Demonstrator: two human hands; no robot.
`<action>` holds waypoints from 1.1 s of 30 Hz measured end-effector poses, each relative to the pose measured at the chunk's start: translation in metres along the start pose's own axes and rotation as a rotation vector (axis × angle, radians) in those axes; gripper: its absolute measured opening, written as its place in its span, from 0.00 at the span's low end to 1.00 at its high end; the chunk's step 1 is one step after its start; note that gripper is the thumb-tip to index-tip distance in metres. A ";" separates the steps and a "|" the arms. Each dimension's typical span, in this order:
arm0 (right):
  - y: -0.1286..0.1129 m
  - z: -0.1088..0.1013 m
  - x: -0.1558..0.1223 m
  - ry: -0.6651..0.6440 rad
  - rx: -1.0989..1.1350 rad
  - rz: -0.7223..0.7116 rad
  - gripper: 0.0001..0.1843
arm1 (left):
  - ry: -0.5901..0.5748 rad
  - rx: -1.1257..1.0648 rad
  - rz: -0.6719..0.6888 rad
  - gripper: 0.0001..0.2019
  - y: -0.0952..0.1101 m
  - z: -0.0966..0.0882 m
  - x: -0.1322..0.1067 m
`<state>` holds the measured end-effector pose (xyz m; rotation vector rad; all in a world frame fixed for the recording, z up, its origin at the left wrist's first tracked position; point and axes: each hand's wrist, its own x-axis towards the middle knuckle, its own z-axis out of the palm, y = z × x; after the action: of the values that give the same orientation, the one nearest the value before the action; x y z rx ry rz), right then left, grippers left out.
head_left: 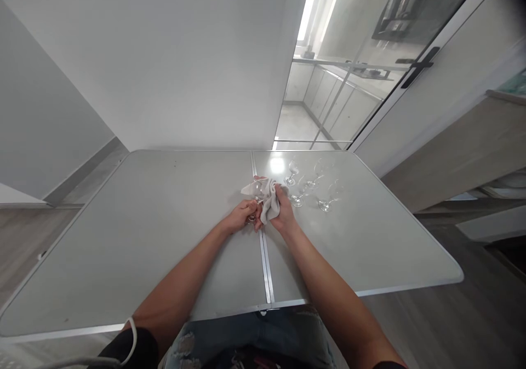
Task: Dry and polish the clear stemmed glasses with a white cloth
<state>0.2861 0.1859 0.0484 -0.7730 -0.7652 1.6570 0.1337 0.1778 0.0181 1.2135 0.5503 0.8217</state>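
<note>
My left hand (pixel 242 215) is closed around the stem of a wine glass (pixel 258 188), with the foot showing below my fingers. A pale grey cloth (pixel 271 205) is bunched in my right hand (pixel 283 213) and pressed against the glass, its loose end spreading out behind the bowl. The cloth hides part of the glass and some of my right fingers. Both hands are close together above the table's middle seam.
Several clear stemmed glasses (pixel 298 198) stand on the folding table (pixel 123 248), just right of my hands. A white wall (pixel 205 73) rises behind the table. A glass door (pixel 341 79) at the back right shows a kitchen.
</note>
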 end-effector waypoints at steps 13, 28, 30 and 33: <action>0.019 -0.012 -0.002 -0.237 -0.181 0.127 0.26 | 0.211 -0.027 -0.023 0.28 -0.012 -0.004 0.003; -0.005 -0.005 0.004 -0.290 0.146 0.254 0.28 | -0.341 -0.226 -0.384 0.29 0.001 -0.021 -0.017; -0.007 -0.005 0.003 -0.317 0.127 0.268 0.29 | -0.354 -0.231 -0.384 0.29 0.001 -0.022 -0.017; -0.009 -0.002 0.001 -0.233 0.070 0.107 0.29 | -0.232 -0.216 -0.272 0.28 0.001 -0.016 -0.013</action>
<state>0.2921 0.1886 0.0544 -0.5861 -0.8340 1.8828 0.1132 0.1771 0.0137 0.9923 0.4138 0.4882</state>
